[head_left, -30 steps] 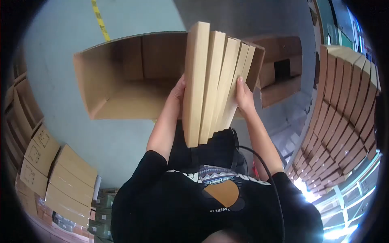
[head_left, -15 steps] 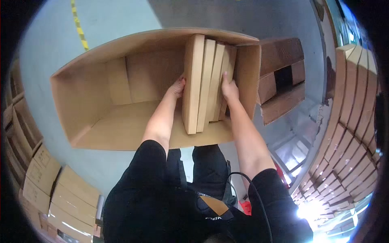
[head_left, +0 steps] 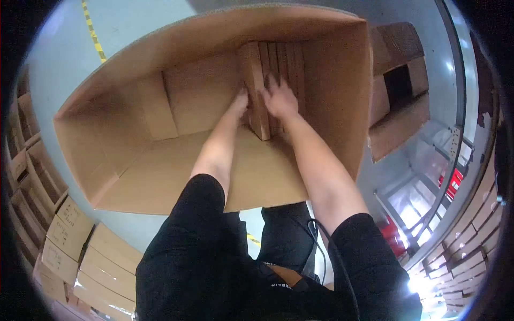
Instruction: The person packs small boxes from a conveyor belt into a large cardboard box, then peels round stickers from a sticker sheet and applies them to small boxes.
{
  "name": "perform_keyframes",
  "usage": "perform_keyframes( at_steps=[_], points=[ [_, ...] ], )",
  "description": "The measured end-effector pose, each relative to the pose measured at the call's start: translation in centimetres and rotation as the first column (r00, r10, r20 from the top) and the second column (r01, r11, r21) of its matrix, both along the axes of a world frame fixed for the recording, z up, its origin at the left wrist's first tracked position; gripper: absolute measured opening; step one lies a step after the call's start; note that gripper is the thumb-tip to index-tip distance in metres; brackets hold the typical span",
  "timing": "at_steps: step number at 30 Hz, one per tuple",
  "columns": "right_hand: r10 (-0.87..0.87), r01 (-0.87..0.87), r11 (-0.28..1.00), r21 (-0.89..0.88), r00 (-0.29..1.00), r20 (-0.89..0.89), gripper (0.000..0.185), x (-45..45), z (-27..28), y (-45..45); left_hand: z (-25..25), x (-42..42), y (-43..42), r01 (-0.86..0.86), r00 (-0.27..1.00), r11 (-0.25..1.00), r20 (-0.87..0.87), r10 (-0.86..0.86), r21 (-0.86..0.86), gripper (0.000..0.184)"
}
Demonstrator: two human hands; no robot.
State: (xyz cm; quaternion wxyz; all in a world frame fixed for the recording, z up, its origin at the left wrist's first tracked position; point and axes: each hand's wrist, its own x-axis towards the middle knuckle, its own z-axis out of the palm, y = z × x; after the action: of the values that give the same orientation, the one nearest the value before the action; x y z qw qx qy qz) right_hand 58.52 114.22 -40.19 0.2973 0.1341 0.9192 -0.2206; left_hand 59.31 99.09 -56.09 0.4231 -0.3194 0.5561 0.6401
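Note:
Several flat cardboard boxes (head_left: 255, 75) stand on edge, side by side, inside a large open carton (head_left: 134, 176), towards its right end. Against the left face of the leftmost flat box rests my left hand (head_left: 240, 102), fingers stretched and partly hidden by blur. My right hand (head_left: 280, 99) lies over the upper edges of the boxes with its fingers apart, thumb near the leftmost box. The left part of the carton holds nothing visible.
Beyond the carton's right wall sits another open cardboard box (head_left: 399, 125). Stacked cartons (head_left: 64, 230) stand at the lower left, and more stacked boxes (head_left: 471, 241) fill the right edge. Yellow-black tape (head_left: 93, 35) marks the floor.
The flat boxes have gone down deeper into the carton. My right hand has let go of the stack's right side and moved left over its top. My left hand stays at the left face.

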Motion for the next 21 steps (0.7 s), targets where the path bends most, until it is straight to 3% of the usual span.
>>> perform_keyframes(
  at_steps=[1,4,8,10,12,13,16,18,20,21],
  points=[
    [0.108,-0.108,0.994,-0.004,0.986,0.125,0.069,-0.2,0.0,-0.7,-0.1,-1.2,-0.7,-0.004,1.000,1.000,-0.018,0.003,-0.012,0.063],
    [0.239,-0.248,0.969,0.022,0.952,0.192,0.070,1.1,-1.5,-1.7,-1.8,-2.0,-1.6,-0.009,1.000,0.997,0.005,0.008,0.075,0.062],
    [0.340,-0.356,0.933,0.055,0.921,0.191,0.070,2.6,-4.0,-1.2,-4.7,-2.0,-1.4,0.001,0.998,0.978,0.063,-0.014,0.211,0.062],
    [0.375,-0.380,0.915,0.135,0.925,0.059,0.076,3.0,-4.8,-1.7,-4.2,-1.6,-1.8,-0.002,0.996,0.974,0.091,-0.020,0.228,0.062],
    [0.344,-0.349,0.933,0.093,0.937,0.064,0.081,3.2,-4.7,-2.5,-3.3,-2.2,-1.4,-0.296,0.941,0.945,0.214,0.263,0.142,0.065],
    [0.308,-0.312,0.947,0.077,0.949,0.064,0.087,2.6,-4.7,-2.5,-3.3,-2.4,-1.3,-0.297,0.942,0.944,0.209,0.264,0.147,0.065],
    [0.271,-0.276,0.959,0.064,0.959,0.081,0.096,2.0,-3.6,-2.1,-3.9,-2.1,-0.6,-0.244,0.969,0.932,0.100,0.225,0.267,0.072],
    [0.249,-0.247,0.969,-0.025,0.963,0.102,0.098,2.0,-4.2,-1.4,-4.8,-2.0,-0.5,-0.064,0.983,0.994,0.179,0.049,0.084,0.074],
    [0.213,-0.205,0.974,-0.091,0.973,0.087,0.099,1.0,-3.2,0.5,-7.0,-1.9,-0.3,-0.033,0.991,0.982,0.137,0.007,0.186,0.076],
    [0.197,-0.185,0.974,-0.131,0.977,0.080,0.095,0.5,-2.5,1.0,-8.3,-1.9,-0.5,0.006,1.000,0.987,0.018,-0.009,0.163,0.076]
  ],
)
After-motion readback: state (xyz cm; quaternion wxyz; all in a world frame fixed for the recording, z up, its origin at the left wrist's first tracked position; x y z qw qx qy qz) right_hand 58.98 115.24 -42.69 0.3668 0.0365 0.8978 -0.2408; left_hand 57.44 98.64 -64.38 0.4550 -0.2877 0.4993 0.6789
